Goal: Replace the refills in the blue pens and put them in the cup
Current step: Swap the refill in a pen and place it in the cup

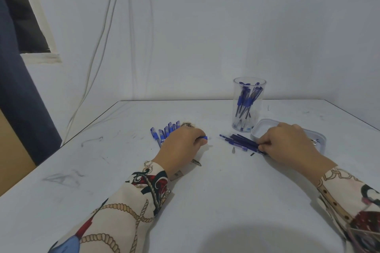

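A row of several blue pens (164,132) lies on the white table (205,201), partly under my left hand (181,146). That hand is closed around one blue pen, whose blue end (205,137) pokes out past the fingers. A bundle of several dark blue refills (238,141) lies right of centre; my right hand (287,144) pinches their near ends. Behind stands a clear plastic cup (249,104) holding several blue pens upright.
A shallow translucent tray (263,127) sits under and behind my right hand. A metal pen tip (233,150), a small dark bit (252,154) and another pen tip (196,162) lie loose on the table. White cables (102,33) hang down the wall at left.
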{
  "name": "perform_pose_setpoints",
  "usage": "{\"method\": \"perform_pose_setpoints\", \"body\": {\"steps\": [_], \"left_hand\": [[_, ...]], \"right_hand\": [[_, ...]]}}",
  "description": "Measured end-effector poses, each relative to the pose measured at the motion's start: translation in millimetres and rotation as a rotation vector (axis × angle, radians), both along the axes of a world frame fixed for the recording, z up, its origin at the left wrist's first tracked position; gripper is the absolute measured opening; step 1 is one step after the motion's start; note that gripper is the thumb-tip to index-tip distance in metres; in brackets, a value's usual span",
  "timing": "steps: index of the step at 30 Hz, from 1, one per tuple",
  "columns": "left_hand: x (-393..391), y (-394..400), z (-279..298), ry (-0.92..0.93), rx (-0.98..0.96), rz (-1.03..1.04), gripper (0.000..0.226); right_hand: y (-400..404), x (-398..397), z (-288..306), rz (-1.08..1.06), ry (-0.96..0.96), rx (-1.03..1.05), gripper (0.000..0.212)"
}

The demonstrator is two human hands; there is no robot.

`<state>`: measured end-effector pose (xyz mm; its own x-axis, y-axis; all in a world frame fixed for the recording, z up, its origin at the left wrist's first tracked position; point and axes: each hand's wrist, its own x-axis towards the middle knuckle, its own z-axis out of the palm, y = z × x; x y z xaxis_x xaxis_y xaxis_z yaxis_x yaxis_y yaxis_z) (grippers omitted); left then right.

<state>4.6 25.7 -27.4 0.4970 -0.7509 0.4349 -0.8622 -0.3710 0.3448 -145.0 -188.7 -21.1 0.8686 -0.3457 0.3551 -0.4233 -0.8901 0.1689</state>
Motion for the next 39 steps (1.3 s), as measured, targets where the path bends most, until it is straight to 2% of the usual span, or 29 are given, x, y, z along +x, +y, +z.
{"method": "perform_pose_setpoints", "body": {"steps": [11,15,18,22,25,39], "left_hand": [[-2,1,1,-0.021,0.004,-0.003,0.021],[-3,0,1,-0.023,-0.002,0.0,0.021],[-3,0,1,-0.027,-0.006,0.003,0.021],[-4,-1,2,-0.035,0.0,-0.009,0.021],[-3,-2,0,-0.051,0.013,-0.011,0.019],[-7,-2,2,-0.058,0.024,-0.015,0.021]], "right_hand": [[2,-1,1,0.016,-0.032,0.029,0.025],[0,-4,5,-0.008,-0.124,0.086,0.022],[-10,-11,14,-0.105,-0.197,0.119,0.019],[-29,-22,13,-0.287,-0.056,0.105,0.013],[-38,-23,5,-0.336,0.036,0.119,0.012],[-53,-24,-3,-0.378,0.037,0.037,0.014]]}}
